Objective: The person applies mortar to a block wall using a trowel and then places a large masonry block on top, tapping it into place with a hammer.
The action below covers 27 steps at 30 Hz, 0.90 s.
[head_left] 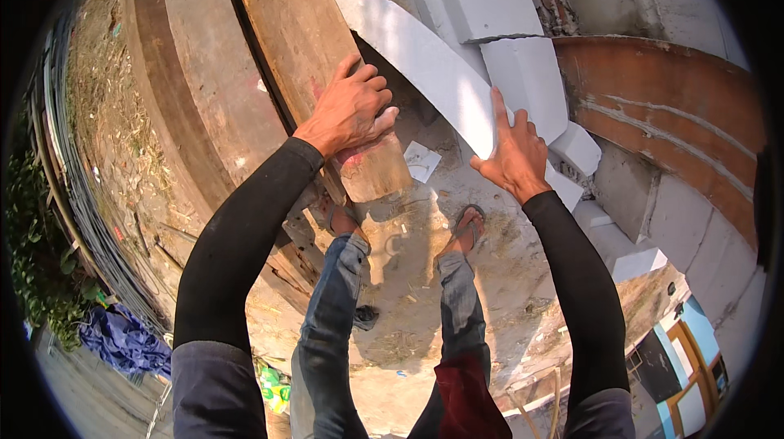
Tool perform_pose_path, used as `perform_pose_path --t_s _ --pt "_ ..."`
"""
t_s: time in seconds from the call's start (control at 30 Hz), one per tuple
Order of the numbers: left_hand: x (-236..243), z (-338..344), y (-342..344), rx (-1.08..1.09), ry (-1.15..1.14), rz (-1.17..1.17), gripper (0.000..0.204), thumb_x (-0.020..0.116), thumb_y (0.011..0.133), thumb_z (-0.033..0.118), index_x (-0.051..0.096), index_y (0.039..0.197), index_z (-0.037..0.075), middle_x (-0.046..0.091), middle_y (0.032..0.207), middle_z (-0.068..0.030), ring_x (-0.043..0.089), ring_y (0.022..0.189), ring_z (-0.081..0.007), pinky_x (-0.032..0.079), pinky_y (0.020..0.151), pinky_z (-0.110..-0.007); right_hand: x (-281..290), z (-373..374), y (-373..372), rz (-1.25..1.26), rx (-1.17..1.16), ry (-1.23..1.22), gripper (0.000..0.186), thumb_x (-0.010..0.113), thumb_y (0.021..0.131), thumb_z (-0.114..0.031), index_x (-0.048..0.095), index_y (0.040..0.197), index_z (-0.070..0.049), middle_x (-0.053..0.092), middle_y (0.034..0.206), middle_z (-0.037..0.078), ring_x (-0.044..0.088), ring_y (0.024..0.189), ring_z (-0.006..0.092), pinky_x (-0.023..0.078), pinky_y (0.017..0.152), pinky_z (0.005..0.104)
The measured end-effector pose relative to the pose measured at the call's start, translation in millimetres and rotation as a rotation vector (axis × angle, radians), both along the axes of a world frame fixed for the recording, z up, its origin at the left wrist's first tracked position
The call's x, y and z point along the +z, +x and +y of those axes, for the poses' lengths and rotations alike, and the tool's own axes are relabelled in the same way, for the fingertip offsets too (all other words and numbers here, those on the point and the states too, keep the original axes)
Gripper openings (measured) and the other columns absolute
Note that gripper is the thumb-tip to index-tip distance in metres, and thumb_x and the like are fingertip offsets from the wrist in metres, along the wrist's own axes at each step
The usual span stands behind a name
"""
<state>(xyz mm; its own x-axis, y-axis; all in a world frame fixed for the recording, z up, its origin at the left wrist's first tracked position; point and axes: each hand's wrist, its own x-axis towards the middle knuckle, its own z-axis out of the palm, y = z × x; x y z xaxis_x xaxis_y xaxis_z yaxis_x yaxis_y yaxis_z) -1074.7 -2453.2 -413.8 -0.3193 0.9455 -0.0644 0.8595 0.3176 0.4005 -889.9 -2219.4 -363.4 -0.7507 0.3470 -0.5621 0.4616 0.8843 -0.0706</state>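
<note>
The left hand [355, 104] bends over the near end of a wooden plank [286, 6]. The right hand [518, 151] touches the low end of a long white slab [412, 45] just beside it. Whether either hand grips, one cannot tell. If the plank slips, it could bump the bare feet [465, 235]. The plank is flat, brown, pink-smeared; the slab looks chalky, smooth and straight.

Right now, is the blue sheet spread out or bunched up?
Bunched up: the blue sheet lies in crumpled, overlapping folds at the picture's lower left, with no flat stretch showing.
</note>
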Motion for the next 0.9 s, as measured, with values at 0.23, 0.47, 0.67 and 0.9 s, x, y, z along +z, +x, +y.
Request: perform_pose_path --t_s 0.23,0.47,0.67,0.9 --pt "-0.9 3.6 2.5 0.004 -0.022 -0.001 0.032 0.058 0.09 0.032 0.07 0.08 0.003 0.063 0.086 -0.0086 0.056 0.102 -0.0245 0.03 0.113 -0.048 102.6 36.4 7.5 -0.128 -0.183 -0.08 0.101 0.079 0.063 -0.04 0.037 0.154 -0.024 0.053 0.111 0.018 0.063 0.103 0.0388 0.052 0.089 0.0454" --pt "-3.7 23.3 4.5 -0.035 -0.186 0.077 0.037 0.057 0.088 0.036 0.071 0.078 0.004 0.064 0.084 -0.0079 0.056 0.101 -0.0245 0.031 0.111 -0.047 289.7 42.1 174.9 -0.286 -0.265 -0.073 0.103 0.083 0.057 -0.031 0.042 0.151 -0.021 0.05 0.108 0.019 0.06 0.094 0.0404 0.05 0.084 0.0482" --pt "10.9 -3.6 32.6 -0.02 -0.478 0.383 0.042 0.063 0.087 0.045 0.067 0.114 0.012 0.05 0.134 -0.0132 0.039 0.135 -0.0278 0.016 0.121 -0.055 438.8 16.4 297.4 -0.791 -0.327 -0.005 0.104 0.081 0.071 -0.036 0.026 0.158 -0.032 0.054 0.129 0.032 0.055 0.118 0.0463 0.049 0.095 0.0558" --pt "228.7 -125.4 245.8 0.105 -0.546 -0.272 0.062 0.06 0.093 0.053 0.054 0.142 0.016 0.039 0.153 -0.0203 0.033 0.144 -0.0408 0.028 0.113 -0.062 440.7 -30.8 536.6 -0.825 -0.563 -0.024 0.104 0.075 0.072 -0.058 0.024 0.159 -0.034 0.047 0.139 0.038 0.059 0.118 0.0488 0.047 0.099 0.0553"
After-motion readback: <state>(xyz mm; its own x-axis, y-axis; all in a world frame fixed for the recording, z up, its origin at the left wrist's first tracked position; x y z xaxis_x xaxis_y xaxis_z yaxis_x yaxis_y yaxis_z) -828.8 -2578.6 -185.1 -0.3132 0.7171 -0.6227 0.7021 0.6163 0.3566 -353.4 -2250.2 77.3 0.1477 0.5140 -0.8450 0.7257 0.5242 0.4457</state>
